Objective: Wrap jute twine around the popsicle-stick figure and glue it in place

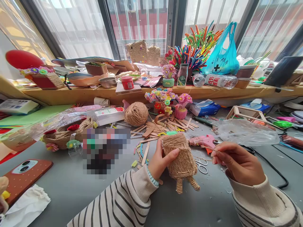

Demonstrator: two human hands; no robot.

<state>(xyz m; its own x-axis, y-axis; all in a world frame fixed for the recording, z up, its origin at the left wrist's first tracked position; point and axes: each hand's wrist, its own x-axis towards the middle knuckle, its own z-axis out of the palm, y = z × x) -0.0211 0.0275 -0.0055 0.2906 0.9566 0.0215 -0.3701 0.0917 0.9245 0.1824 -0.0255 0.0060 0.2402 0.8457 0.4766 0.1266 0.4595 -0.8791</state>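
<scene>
A small box-shaped craft wrapped in jute twine (pixel 181 157), with two short twine-wrapped legs at its lower end, is tilted in my left hand (pixel 161 160). My left thumb presses across its front; the other fingers are hidden behind it. To its right, the thumb and fingertips of my right hand (pixel 239 162) pinch a thin twine strand (pixel 208 147) that runs toward the craft. A pink glue gun (pixel 202 140) lies behind, between craft and right hand. Small scissors (pixel 202 166) lie on the table just right of the craft.
A ball of twine (pixel 136 113) and scattered wooden sticks (pixel 151 128) lie behind the craft. A clear plastic bag (pixel 248 130) and black cord (pixel 272 170) are at right. On the left are a twine basket (pixel 55 138) and a phone (pixel 28 173). A cluttered ledge (pixel 94 94) runs along the windows.
</scene>
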